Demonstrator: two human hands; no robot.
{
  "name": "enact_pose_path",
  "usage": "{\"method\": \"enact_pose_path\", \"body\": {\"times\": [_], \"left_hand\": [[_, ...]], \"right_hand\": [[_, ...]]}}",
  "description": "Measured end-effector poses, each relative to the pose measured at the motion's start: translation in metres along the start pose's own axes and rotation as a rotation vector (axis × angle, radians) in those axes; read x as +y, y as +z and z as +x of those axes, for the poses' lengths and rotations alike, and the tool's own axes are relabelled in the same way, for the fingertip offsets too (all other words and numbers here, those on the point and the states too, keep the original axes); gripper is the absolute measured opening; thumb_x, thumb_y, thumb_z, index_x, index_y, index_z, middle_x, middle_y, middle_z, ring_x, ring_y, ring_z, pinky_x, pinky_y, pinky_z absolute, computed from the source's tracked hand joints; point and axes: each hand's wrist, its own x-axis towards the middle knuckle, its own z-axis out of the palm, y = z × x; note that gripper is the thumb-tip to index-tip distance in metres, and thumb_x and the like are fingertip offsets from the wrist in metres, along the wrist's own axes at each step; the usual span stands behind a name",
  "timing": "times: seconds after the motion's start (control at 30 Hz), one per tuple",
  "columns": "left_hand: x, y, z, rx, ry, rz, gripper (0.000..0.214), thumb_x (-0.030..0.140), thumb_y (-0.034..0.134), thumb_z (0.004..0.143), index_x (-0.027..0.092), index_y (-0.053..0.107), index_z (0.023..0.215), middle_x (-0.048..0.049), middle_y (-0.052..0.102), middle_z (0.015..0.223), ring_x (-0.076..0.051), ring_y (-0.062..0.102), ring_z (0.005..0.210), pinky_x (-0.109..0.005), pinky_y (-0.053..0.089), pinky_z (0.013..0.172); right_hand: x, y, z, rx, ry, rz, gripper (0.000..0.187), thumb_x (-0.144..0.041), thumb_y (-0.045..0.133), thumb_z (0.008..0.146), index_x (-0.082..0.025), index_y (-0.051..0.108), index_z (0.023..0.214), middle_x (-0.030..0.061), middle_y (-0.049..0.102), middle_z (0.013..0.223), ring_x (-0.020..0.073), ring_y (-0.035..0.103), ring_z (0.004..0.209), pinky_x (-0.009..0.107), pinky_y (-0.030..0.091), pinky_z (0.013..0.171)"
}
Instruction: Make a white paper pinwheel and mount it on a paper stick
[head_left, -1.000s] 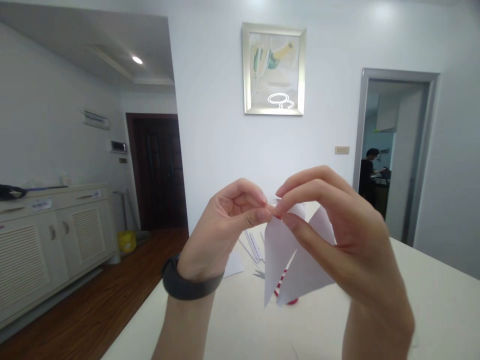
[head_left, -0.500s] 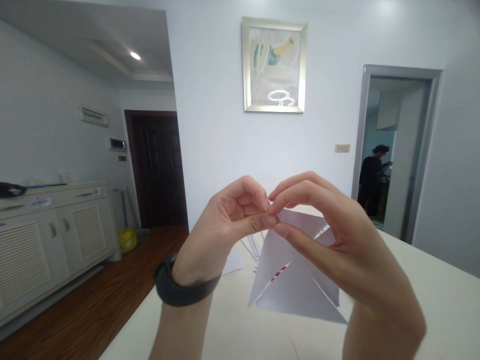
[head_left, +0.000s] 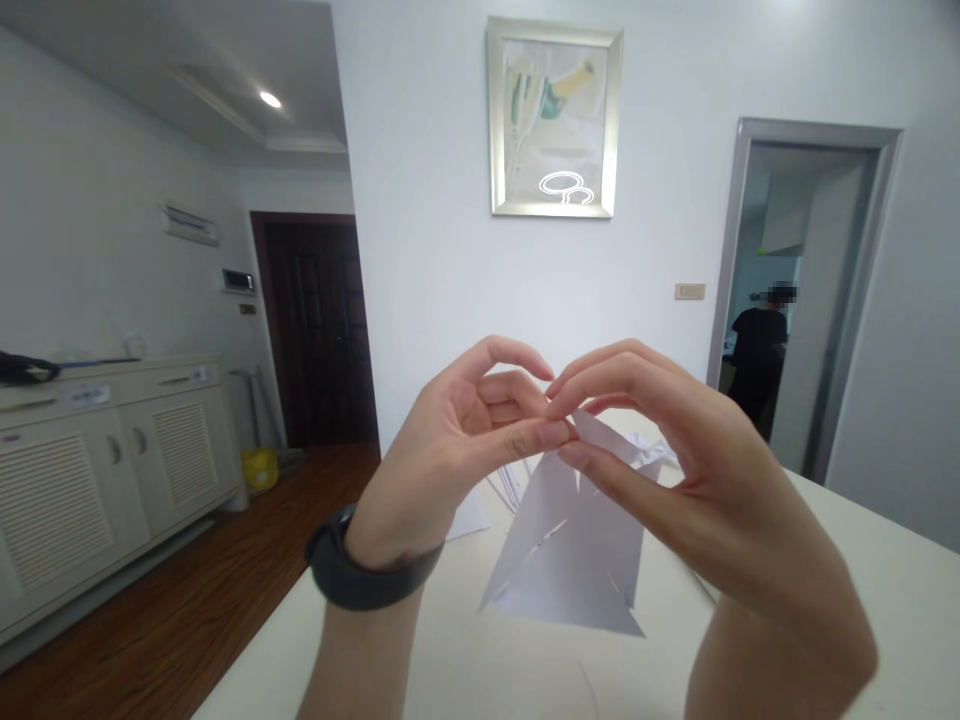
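Observation:
A sheet of white paper [head_left: 577, 560] with diagonal slits hangs above the table, its upper edge caught between my fingers. My left hand [head_left: 491, 420], with a dark band on the wrist, pinches that top edge between thumb and fingertips. Right beside it, my right hand [head_left: 667, 440] also grips the paper with thumb and fingers, and the fingertips of both hands meet. The exact spot being pinched is hidden behind the fingers. The paper's lower corners hang free and are slightly bent.
On the white table [head_left: 480, 660] lie thin paper strips [head_left: 507, 488], a white paper piece [head_left: 469, 515] and crumpled white paper behind my right hand. A louvred cabinet [head_left: 112, 450] stands at left. Beyond the doorway at right is a person [head_left: 759, 345] in dark clothes.
The paper has turned and looks narrower, its slits less open. Both hands have shifted slightly right, still pinching, and the left index finger is straighter. The person in the doorway has changed posture.

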Motion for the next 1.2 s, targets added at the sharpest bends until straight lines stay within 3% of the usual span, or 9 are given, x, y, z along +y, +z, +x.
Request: {"method": "enact_pose_path", "body": {"times": [0.27,0.93,1.2], "left_hand": [[-0.0017,-0.0005,-0.0011,-0.012,-0.059,-0.011,0.026,0.013,0.062,0.077,0.021,0.055,0.101,0.0019,0.066,0.075,-0.01,0.061,0.072,-0.019,0.046,0.07],[0.0049,0.004,-0.0035,0.037,-0.079,0.08,0.027,0.014,0.062,0.077,0.022,0.054,0.102,-0.0012,0.066,0.087,-0.012,0.061,0.083,-0.019,0.047,0.074],[0.0076,0.0053,-0.0047,0.083,-0.144,0.061,0.02,0.021,0.06,0.079,0.023,0.056,0.099,-0.0004,0.066,0.081,-0.01,0.06,0.059,-0.016,0.045,0.051]], "right_hand": [[0.0054,0.0006,-0.0014,0.03,0.022,-0.03,0.013,-0.009,0.056,0.081,-0.019,0.058,0.09,-0.0005,0.057,0.095,0.0119,0.055,0.09,0.027,0.047,0.075],[0.0088,0.0001,0.0008,0.109,0.008,-0.024,0.015,-0.005,0.055,0.079,-0.018,0.059,0.085,0.0008,0.057,0.092,0.0135,0.055,0.087,0.029,0.048,0.075],[0.0088,-0.0017,0.0019,0.099,0.028,-0.023,0.013,-0.007,0.054,0.08,-0.019,0.06,0.083,0.0016,0.058,0.09,0.0143,0.054,0.087,0.029,0.048,0.074]]}}
